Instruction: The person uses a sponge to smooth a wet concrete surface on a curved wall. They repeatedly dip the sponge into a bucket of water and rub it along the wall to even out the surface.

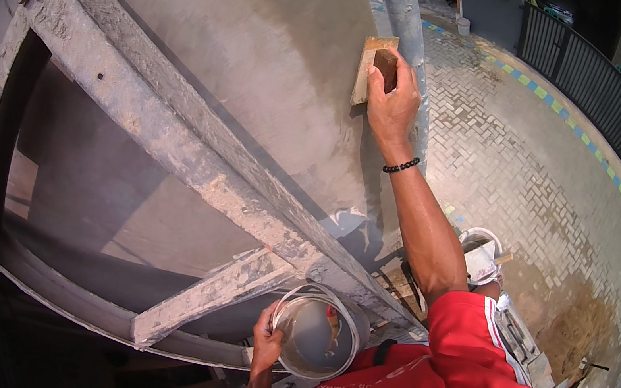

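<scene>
Head view: right hand [393, 112] grips tan float [362, 81] by its dark handle at grey wall's [289, 70] right edge, beside pole [404, 15]; left hand [267, 340] clasps bucket [358, 346] rim; best, I judge: float flat, pressure even, bucket level.

Bright daylight, distinct shadows, strong fisheye distortion

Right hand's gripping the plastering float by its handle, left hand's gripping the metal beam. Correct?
Not quite: the head view shows the left hand holding the bucket, not the metal beam. The right hand does grip the plastering float by its handle.
</scene>
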A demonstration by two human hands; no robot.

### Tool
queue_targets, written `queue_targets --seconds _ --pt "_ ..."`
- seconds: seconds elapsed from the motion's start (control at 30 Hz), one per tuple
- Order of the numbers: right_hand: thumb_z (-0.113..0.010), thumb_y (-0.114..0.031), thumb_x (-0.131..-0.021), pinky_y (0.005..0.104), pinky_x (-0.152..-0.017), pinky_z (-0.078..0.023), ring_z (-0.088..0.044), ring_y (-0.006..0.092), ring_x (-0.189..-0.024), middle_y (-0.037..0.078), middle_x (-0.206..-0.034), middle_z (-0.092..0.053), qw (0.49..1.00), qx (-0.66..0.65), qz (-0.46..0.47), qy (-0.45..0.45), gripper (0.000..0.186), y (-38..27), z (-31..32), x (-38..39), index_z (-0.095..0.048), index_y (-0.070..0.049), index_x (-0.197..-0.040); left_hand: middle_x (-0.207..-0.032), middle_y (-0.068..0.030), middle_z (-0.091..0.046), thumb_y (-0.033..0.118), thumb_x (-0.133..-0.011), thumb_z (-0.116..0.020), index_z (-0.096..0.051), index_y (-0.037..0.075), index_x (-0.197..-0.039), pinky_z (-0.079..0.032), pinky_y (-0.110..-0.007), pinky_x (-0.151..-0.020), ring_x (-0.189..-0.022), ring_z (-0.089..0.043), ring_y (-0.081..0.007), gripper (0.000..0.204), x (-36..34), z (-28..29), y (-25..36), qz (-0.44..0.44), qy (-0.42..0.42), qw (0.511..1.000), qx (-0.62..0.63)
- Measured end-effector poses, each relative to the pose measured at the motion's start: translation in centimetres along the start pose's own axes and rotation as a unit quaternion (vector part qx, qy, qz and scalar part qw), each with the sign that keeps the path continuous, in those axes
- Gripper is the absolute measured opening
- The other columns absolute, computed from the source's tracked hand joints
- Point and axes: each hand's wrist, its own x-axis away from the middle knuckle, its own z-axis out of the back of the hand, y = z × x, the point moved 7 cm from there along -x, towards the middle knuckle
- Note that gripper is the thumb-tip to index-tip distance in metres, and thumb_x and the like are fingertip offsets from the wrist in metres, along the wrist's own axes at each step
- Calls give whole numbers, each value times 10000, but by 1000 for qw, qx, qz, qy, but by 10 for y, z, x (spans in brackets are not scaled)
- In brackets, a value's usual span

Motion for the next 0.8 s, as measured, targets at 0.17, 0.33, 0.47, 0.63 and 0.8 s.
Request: queue_targets --seconds 0.17,0.33,0.47,0.63,0.8 --pt "-633 -110 -894 467 -861 -487 -575 386 -1001 177 -1044 -560 991 50 -53 -114 453 61 -17 117 -545 -72 -1337 -1299 -151 -607 -164 -728 -374 -500 -64 -1341 -388 -310 -1066 -1224 -561 -214 634 0 -1 -5 21 -21 999 33" --pt "-617 -118 -913 429 -900 -485 -595 366 -1048 188 -1105 -586 974 62 -134 -172 426 104 65 162 -549 -16 -1321 -1166 -77 -672 -142 -742 -402 -599 -14 -1283 -442 -269 -957 -1066 -611 -147 589 -5 1 -16 28 -48 996 -67" --pt "-660 -124 -918 351 -881 -505 -621 214 -1034 116 -1182 -613 922 -175 -255 -233 467 35 118 124 -524 49 -1331 -1062 -35 -687 -118 -753 -408 -635 -1 -1248 -452 -231 -861 -967 -596 -99 558 -6 2 -15 12 -30 997 -64" --pt "-725 -88 -853 327 -815 -517 -658 219 -891 121 -1028 -663 767 -206 -163 -585 464 -111 143 142 -579 -2 -1285 -1090 -25 -673 -113 -739 -417 -622 -13 -1268 -431 -219 -889 -1003 -592 -99 576 -7 -1 -8 49 -32 997 -53" --pt "-634 -88 -798 423 -709 -531 -659 377 -765 156 -769 -665 589 -105 93 -796 249 -160 95 277 -686 -6 -1026 -1084 -25 -667 -111 -738 -417 -625 -5 -1269 -433 -222 -871 -975 -586 -104 580 -14 0 -13 26 -41 997 -56"
